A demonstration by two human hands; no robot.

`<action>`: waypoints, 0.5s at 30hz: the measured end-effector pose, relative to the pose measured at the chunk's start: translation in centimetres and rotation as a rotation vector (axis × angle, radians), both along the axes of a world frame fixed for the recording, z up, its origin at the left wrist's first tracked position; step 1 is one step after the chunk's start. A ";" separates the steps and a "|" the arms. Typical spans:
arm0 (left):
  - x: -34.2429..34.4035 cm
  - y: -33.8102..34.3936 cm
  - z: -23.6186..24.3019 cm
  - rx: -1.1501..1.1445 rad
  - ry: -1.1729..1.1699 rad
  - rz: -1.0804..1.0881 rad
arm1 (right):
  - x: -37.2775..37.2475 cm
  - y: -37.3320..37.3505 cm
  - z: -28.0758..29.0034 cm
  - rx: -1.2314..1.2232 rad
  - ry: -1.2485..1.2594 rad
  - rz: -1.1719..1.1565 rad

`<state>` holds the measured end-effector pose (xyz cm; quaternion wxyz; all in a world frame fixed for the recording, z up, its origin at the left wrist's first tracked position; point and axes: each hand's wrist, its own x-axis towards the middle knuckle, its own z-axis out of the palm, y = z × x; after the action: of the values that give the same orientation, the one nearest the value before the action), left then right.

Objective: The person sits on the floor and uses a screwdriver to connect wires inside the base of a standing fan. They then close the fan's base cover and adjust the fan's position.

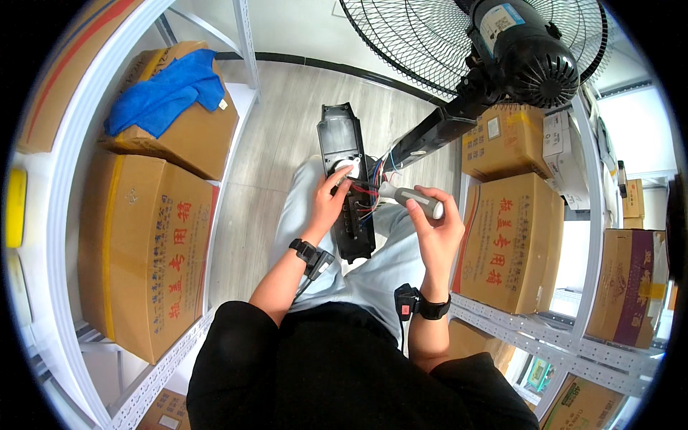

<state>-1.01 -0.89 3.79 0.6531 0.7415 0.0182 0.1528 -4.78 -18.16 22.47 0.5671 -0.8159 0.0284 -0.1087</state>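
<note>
An elongated black plastic housing (332, 131) lies over my lap, with a white round part (347, 166) inside and thin red, blue and white wires (369, 188) running toward the fan's black column (430, 136). My left hand (331, 195) grips at the white part, its fingertips on it. My right hand (437, 229) holds a grey-and-white screwdriver (416, 201) angled toward that part, its shaft reaching near my left fingertips; whether the tip touches a screw I cannot tell.
The fan's wire cage (394, 32) and motor (534, 61) hang over the upper right. Metal shelving (72, 93) with cardboard boxes (143, 251) flanks me on both sides, more boxes (509, 236) at right. A blue cloth (165, 89) lies on a left box.
</note>
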 end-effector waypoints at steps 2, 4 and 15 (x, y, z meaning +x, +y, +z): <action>0.0 0.1 -0.1 -0.021 0.006 0.010 | 0.0 -0.1 0.2 -0.005 0.017 -0.004; 0.0 0.1 0.0 -0.017 -0.006 0.016 | 0.1 -0.1 0.4 -0.015 0.035 -0.015; 0.3 -0.3 -0.1 0.004 -0.054 0.040 | 0.3 -0.8 -0.5 0.085 0.047 -0.031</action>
<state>-0.76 -1.15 3.65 0.6485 0.7380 0.0151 0.1860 -4.51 -18.99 21.96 0.5985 -0.7930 0.0591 -0.0971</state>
